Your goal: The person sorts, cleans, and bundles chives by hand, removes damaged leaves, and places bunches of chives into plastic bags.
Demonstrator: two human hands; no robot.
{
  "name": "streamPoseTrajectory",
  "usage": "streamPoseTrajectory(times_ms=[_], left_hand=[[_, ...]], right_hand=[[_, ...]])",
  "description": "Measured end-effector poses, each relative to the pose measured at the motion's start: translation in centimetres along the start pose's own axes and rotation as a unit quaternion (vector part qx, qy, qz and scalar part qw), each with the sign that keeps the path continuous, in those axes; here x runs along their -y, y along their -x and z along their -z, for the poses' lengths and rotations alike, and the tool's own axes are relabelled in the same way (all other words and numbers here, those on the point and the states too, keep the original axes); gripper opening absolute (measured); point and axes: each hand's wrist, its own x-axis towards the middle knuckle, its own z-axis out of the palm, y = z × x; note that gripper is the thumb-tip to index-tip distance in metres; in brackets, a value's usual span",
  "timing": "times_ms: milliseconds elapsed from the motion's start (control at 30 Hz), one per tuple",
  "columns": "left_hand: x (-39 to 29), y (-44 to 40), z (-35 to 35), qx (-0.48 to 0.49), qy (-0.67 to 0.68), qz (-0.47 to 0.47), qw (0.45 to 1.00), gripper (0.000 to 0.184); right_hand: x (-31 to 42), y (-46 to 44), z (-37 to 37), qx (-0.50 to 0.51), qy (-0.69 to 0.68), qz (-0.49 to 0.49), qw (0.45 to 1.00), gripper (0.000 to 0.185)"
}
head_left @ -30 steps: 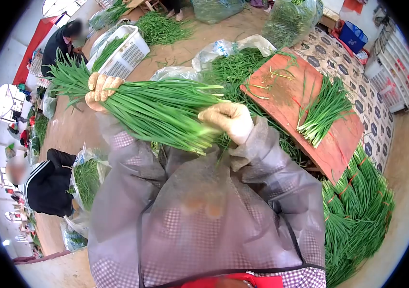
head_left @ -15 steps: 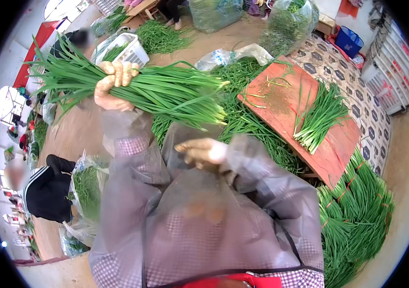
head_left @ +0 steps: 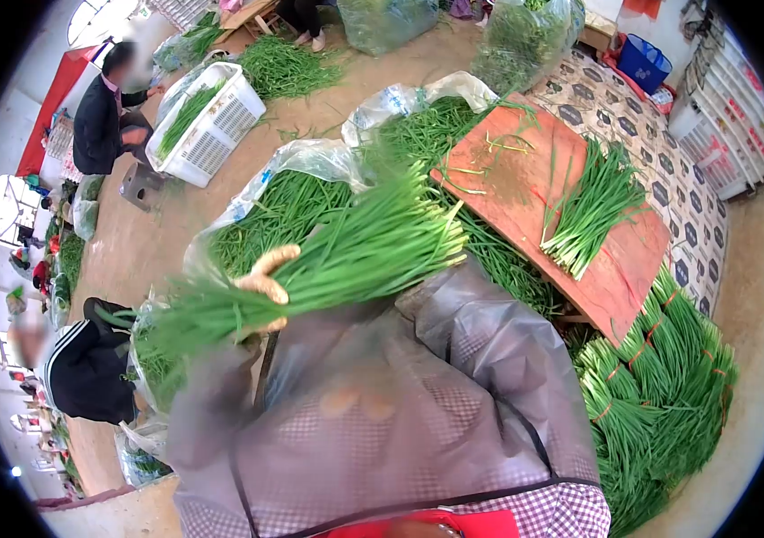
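My left hand (head_left: 265,285) is closed around a thick bunch of garlic chives (head_left: 355,242), held low in front of my body. Its pale cut ends point right and the leafy tips point left, smeared by motion. My right hand is hidden; only its grey sleeve (head_left: 494,314) shows, reaching up to the cut ends of the bunch. Beyond the held bunch, loose chives (head_left: 288,220) lie in an open plastic sack (head_left: 323,157). On the reddish board (head_left: 498,148) at my right rests a smaller bunch of chives (head_left: 599,206).
Tied chive bunches (head_left: 660,403) are piled below the board at the right. A white crate (head_left: 207,134) with greens stands ahead left, beside a seated person (head_left: 104,117). Another person in a black jacket (head_left: 86,372) bends over at the left. A blue bin (head_left: 642,63) stands at the back right.
My left hand has lowered the bunch toward my body, tilting its cut ends up to the right. My right hand, visible before with nothing in it, has gone out of sight behind the chives.
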Motion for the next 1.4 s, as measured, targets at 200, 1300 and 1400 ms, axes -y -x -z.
streamPoseTrajectory(times_ms=[200,1300,1400], left_hand=[[0.9,4.0,1.4,0.054,-0.045,0.118,0.99,0.029],[9.8,-0.8,-4.7,0.038,0.474,0.437,0.763,0.063],[9.9,-0.7,-4.7,0.016,0.479,0.424,0.769,0.059]], right_hand=[[0.0,1.2,0.4,0.004,-0.046,-0.014,0.999,0.054],[2.4,6.2,-3.5,-0.113,0.235,0.018,0.965,0.069],[5.8,7.9,-3.8,-0.096,0.479,0.031,0.872,0.046]])
